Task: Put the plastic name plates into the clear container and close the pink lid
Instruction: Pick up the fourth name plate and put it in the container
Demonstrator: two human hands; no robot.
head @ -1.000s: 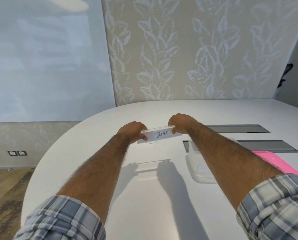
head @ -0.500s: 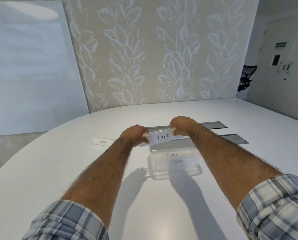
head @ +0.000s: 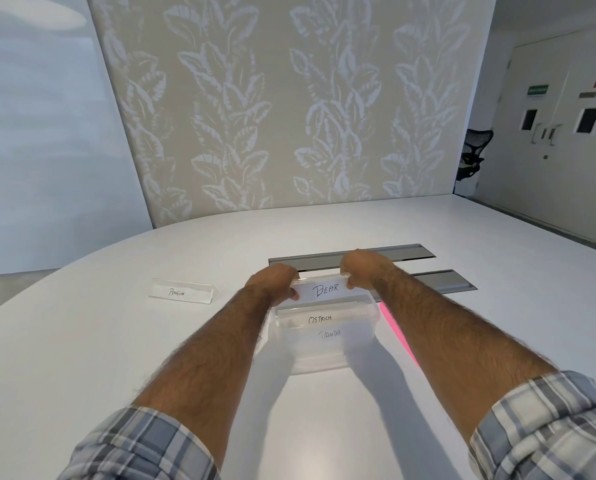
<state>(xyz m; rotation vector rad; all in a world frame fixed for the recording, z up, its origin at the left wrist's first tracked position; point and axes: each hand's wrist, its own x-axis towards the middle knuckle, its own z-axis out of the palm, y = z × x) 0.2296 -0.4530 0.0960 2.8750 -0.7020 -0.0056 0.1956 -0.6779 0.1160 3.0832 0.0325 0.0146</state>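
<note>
A clear plastic name plate marked BEAR (head: 324, 290) hangs just above the far edge of the clear container (head: 324, 355). My left hand (head: 272, 282) pinches its left end and my right hand (head: 362, 268) pinches its right end. Inside the container lie two plates, one marked OSTRICH (head: 319, 318) and one marked PANDA (head: 329, 334). Another plate marked PENGUIN (head: 184, 291) stands on the white table (head: 99, 341) to the left. A strip of the pink lid (head: 398, 336) shows to the right of the container, mostly hidden behind my right forearm.
Two grey cable-slot covers (head: 352, 256) run across the table just beyond my hands. A patterned wall panel stands behind the table, and a black office chair (head: 471, 154) sits far back right by the doors.
The BEAR plate, held by both hands, has moved from the left of the container to above it. The view has swung right, bringing the PENGUIN plate and the plates in the container into sight.
</note>
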